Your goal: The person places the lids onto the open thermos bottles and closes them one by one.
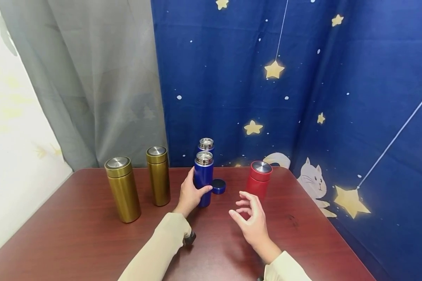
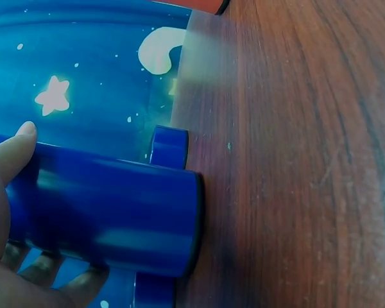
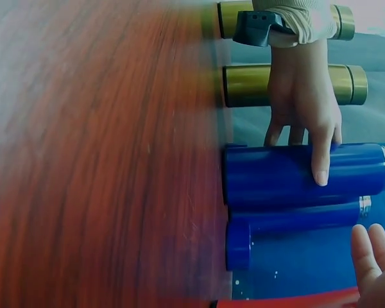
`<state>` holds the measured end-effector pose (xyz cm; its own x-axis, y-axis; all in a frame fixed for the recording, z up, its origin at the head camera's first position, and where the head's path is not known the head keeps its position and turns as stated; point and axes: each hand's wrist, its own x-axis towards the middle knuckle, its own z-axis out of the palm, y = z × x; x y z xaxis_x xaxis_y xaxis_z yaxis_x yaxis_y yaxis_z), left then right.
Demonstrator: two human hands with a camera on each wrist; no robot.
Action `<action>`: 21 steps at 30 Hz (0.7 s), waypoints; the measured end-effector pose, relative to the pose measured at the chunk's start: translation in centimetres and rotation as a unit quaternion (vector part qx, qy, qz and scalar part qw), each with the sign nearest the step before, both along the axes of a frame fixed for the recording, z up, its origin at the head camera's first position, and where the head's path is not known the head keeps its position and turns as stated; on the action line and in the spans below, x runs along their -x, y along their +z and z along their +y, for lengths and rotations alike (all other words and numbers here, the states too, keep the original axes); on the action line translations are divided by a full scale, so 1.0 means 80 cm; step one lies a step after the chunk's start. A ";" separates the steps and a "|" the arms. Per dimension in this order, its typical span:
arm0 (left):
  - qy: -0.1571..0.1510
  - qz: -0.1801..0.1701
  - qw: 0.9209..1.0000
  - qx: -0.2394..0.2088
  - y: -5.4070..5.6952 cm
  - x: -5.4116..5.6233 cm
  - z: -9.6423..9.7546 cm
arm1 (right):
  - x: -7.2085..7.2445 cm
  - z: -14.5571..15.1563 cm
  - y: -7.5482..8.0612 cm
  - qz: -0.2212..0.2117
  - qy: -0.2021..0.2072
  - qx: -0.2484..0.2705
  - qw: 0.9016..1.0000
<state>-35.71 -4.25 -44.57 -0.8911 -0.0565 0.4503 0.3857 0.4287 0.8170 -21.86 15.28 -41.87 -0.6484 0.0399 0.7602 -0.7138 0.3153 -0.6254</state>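
Observation:
My left hand [image 1: 190, 194] grips an upright blue thermos bottle [image 1: 203, 176] around its body, thumb across the front. Its bare steel mouth shows that no lid is on it. Directly behind stands a second lidless blue thermos [image 1: 206, 144], mostly hidden in the head view. A blue lid [image 1: 219, 186] lies on the table just right of the gripped bottle. My right hand [image 1: 254, 224] hovers to the right with fingers loosely bent and nothing between them. Beyond its fingertips stands a red thermos [image 1: 258, 185] with its lid on; the hand covers its lower part.
Two gold thermoses with lids, a wider-looking one [image 1: 124, 195] and another [image 1: 158, 177], stand on the left side of the reddish-brown table [image 1: 74, 234]. Behind the table hang a grey curtain [image 1: 126, 97] and a blue star-patterned curtain [image 1: 225, 78].

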 end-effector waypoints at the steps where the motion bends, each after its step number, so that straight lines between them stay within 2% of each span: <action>1: 0.000 -0.002 1.000 0.001 0.000 -0.001 0.000 | 0.001 -0.002 -0.001 -0.001 0.001 0.000 1.000; 11: -0.006 -0.018 1.000 -0.002 0.000 -0.008 -0.005 | 0.012 -0.017 -0.005 -0.034 0.006 0.004 0.999; 21: -0.014 -0.017 1.000 0.010 -0.001 -0.012 -0.012 | 0.031 -0.026 -0.004 -0.087 0.034 -0.011 0.996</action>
<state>-34.75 -5.21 -44.66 -0.9070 -0.0235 0.4204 0.3694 0.4348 0.8213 -24.32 13.19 -42.22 -0.7715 -0.0251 0.6358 -0.6151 0.2849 -0.7351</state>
